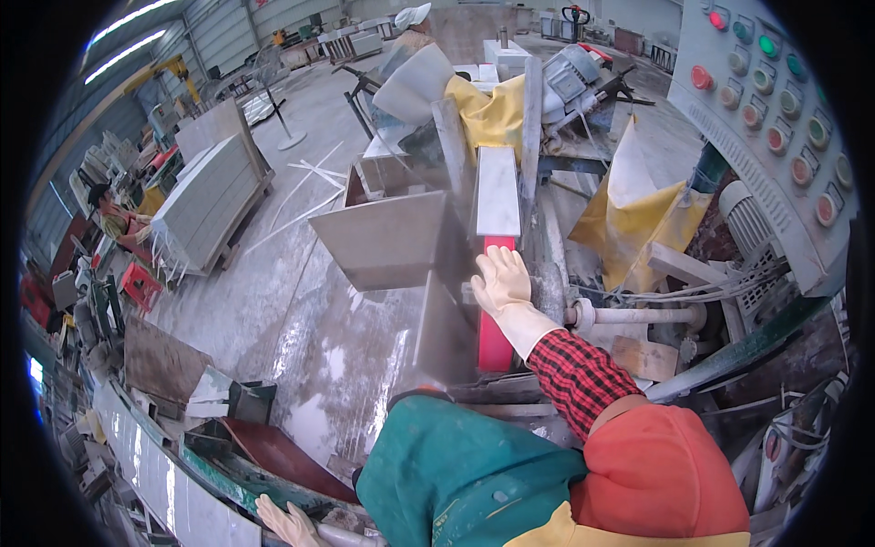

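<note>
My right hand (503, 287), in a cream rubber glove, lies over the red conveyor belt (496, 351) with its fingers stretched out. Just beyond the fingertips, a long pale stone strip (498, 196) sits on the belt, its far end reaching under a yellow cloth flap (492, 109). Whether the fingertips touch the strip I cannot tell. Low on the left, my left hand (287, 524) wears a matching glove. Its fingers are extended and it holds nothing I can see. It is nearest to a long grey slab (173, 465) and a grey pipe (346, 536).
A control panel (775, 109) with coloured buttons overhangs the right side. Tan boards (383, 237) stand left of the belt; a roller shaft (638, 315) lies right. Stacked slabs (210, 205) rest on the wet floor. One person (114, 219) is at the far left, another (413, 16) behind the machine.
</note>
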Available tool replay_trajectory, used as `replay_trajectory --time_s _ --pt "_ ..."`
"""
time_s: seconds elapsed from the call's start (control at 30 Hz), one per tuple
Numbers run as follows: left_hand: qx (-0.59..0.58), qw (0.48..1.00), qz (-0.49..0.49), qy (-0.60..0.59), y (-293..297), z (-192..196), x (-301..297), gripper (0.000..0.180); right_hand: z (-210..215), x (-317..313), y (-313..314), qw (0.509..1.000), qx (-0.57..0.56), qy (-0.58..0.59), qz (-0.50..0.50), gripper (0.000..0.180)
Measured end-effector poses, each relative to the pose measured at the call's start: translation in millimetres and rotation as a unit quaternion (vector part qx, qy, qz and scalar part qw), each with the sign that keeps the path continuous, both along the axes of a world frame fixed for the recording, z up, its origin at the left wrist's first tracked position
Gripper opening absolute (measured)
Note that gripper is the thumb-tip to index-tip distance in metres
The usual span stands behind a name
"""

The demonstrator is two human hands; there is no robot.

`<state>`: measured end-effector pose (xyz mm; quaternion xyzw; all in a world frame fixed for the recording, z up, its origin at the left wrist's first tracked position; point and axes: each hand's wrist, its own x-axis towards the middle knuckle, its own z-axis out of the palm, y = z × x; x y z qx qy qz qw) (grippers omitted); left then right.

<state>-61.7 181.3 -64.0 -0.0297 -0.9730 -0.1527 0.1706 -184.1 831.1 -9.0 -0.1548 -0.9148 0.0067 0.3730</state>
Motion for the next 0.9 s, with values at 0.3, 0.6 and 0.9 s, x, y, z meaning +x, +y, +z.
replay_trajectory --time_s 0.3,0.6,0.9 --pt "-0.016 0.989 0.132 -0.064 4.6 -1.4 -29.9 0.060 4.3 11.8 -4.1 0.999 0.011 0.004 0.041 0.027" --pt "-0.028 0.985 0.143 -0.096 -9.4 -8.1 -25.7 0.060 -6.7 12.7 -12.1 0.999 0.022 0.002 0.047 0.028" --pt "-0.069 0.982 0.139 -0.111 -19.8 -21.2 -38.7 0.060 -3.5 19.9 -16.0 0.999 0.019 -0.022 0.043 0.024"
